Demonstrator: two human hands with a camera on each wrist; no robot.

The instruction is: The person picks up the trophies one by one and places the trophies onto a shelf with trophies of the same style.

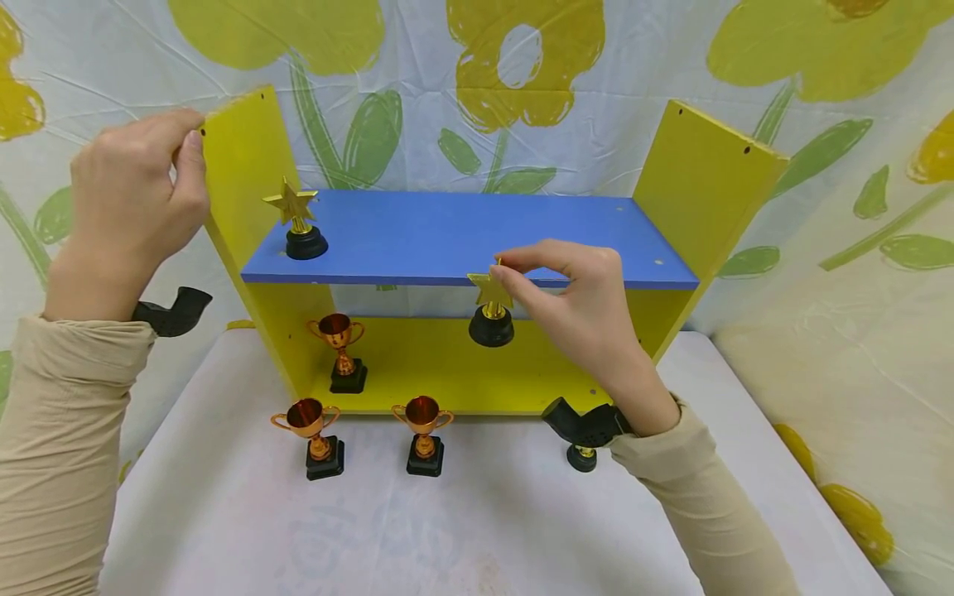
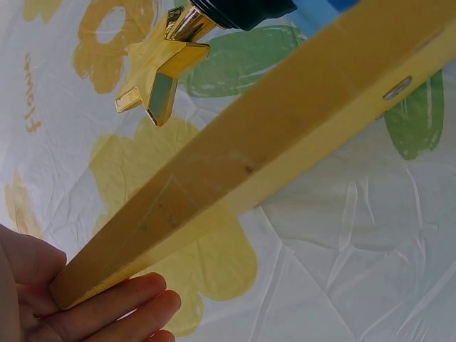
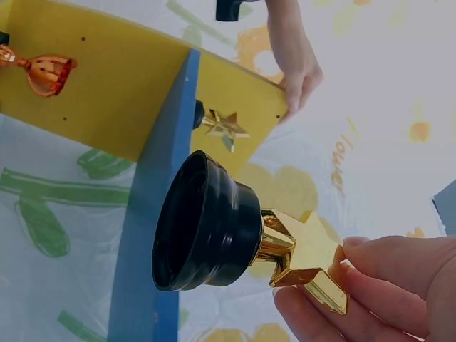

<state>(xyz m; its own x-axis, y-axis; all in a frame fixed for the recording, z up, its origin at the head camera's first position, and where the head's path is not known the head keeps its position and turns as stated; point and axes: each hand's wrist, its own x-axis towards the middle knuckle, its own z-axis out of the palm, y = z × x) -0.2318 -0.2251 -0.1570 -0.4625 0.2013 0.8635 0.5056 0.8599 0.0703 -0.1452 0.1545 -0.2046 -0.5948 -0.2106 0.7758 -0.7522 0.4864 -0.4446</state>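
Note:
My right hand [image 1: 577, 310] pinches a gold star trophy [image 1: 492, 319] by a point of its star. Its round black base hangs in front of the blue shelf board [image 1: 477, 236], and the right wrist view shows that base from below. With thumb and fingers on either side, my left hand [image 1: 142, 186] grips the top corner of the shelf unit's yellow left panel [image 2: 178, 192]. Another star trophy [image 1: 304, 228] stands at the left end of the blue board, close to that panel.
One bronze cup trophy [image 1: 343, 352] stands on the yellow lower shelf [image 1: 447, 364], at its left. On the white table before the unit are two more cups, a left one [image 1: 316, 439] and a middle one [image 1: 425, 439]. A black trophy base [image 1: 581, 458] shows beneath my right wrist.

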